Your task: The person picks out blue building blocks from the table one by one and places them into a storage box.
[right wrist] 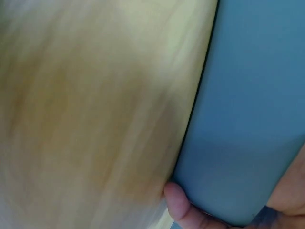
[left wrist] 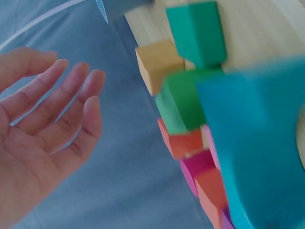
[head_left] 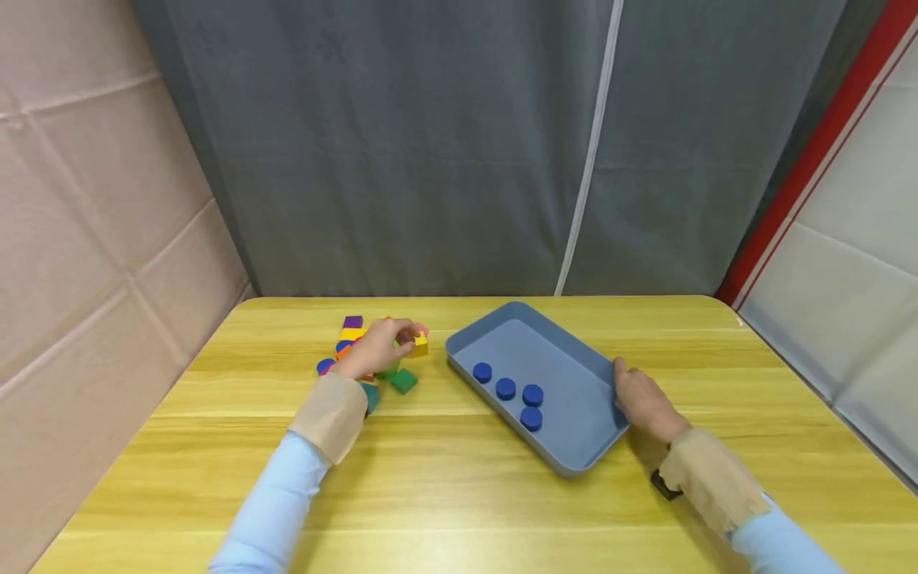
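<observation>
Over a cluster of coloured blocks, my left hand (head_left: 383,343) hovers with loosely bent fingers. Nothing shows between its thumb and fingers in the left wrist view. A yellow block (head_left: 421,344) lies nearest its fingertips, and a green block (head_left: 403,381) sits just below them. The hand hides part of the cluster. On the other side, my right hand (head_left: 645,401) grips the right end of a grey-blue rectangular tray (head_left: 566,339), its thumb (right wrist: 177,202) at the rim. Several dark blue discs, one a blue disc (head_left: 532,395), lie inside toward the tray's left side.
More blocks lie to the left of the hand, including a purple block (head_left: 352,322), a blue round one (head_left: 326,365) and a teal block (head_left: 370,396). All stand on a wooden table (head_left: 445,510). A grey curtain (head_left: 402,159) hangs behind its far edge.
</observation>
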Motion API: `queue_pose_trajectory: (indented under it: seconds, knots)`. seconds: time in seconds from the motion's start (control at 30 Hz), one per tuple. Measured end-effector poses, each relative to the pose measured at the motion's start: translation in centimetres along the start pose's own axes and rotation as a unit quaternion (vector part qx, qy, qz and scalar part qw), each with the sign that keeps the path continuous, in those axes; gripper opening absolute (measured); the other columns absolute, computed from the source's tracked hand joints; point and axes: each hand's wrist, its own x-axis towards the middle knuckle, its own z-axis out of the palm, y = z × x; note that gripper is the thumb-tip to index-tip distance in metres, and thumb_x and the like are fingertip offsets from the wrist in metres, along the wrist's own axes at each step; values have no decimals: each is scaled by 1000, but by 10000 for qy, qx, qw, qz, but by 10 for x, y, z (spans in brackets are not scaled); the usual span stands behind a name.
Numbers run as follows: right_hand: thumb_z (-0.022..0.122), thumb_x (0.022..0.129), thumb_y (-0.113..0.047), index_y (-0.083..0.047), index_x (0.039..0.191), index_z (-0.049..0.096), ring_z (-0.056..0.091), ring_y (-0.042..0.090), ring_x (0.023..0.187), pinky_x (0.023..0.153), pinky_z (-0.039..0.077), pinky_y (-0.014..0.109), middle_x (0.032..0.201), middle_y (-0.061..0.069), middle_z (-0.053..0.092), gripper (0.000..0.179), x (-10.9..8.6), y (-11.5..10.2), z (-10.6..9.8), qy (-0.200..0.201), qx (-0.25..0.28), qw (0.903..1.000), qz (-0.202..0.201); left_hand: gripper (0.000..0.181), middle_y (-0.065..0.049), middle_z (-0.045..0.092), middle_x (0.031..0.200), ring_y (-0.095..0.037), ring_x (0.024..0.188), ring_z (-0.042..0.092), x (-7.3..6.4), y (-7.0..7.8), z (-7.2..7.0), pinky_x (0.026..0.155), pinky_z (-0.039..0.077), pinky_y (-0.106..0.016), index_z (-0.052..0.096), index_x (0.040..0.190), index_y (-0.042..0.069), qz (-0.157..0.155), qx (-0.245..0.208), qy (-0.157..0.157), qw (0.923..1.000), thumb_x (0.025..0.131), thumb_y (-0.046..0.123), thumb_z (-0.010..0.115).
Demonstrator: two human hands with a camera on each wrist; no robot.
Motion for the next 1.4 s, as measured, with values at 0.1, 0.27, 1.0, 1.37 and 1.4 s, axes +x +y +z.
queue_pose_trajectory:
  seconds: [0.1, 0.27, 1.0, 1.37, 1.4]
  knots:
    - [57, 69, 12, 11, 92, 35, 53, 30, 54, 44, 44, 36, 61, 20, 47, 32, 0, 0, 1, 18, -5, 10000, -4, 18, -13, 61, 89, -25, 81, 57, -6, -8, -4, 73, 48, -35, 59, 101, -6, -41, 128, 105, 9999, 84, 2, 55]
    - [57, 70, 12, 12, 94, 35, 52, 30, 54, 44, 44, 36, 62, 20, 47, 32, 1, 0, 1, -21, -12, 10000, 27, 18, -14, 60, 90, -25, 81, 55, -17, -22, -11, 73, 48, -36, 59, 100, -6, -309, 92, 156, 9994, 85, 2, 55]
    - [53, 70, 13, 12, 92, 36, 52, 31, 54, 45, 44, 38, 61, 19, 46, 28, -3, 0, -2, 68, -3, 9999, 94, 21, -26, 59, 97, -37, 87, 56, -52, -69, -42, 76, 48, -44, 55, 103, -12, -949, 374, 421, 9939, 84, -3, 50]
    - [54, 70, 12, 12, 94, 36, 53, 31, 55, 46, 44, 38, 63, 20, 47, 30, -2, -1, -3, -35, 35, 9999, 132, 47, -32, 48, 116, -43, 101, 49, -62, -85, -39, 86, 41, -51, 45, 121, -8, -1536, 422, -504, 9860, 75, -13, 48]
    - [54, 70, 12, 12, 94, 36, 53, 31, 55, 46, 44, 38, 63, 20, 47, 30, -2, -1, -3, -29, 36, 9999, 126, 49, -32, 47, 117, -44, 101, 49, -63, -87, -39, 87, 41, -52, 44, 122, -8, -1528, 424, -573, 9857, 74, -13, 47]
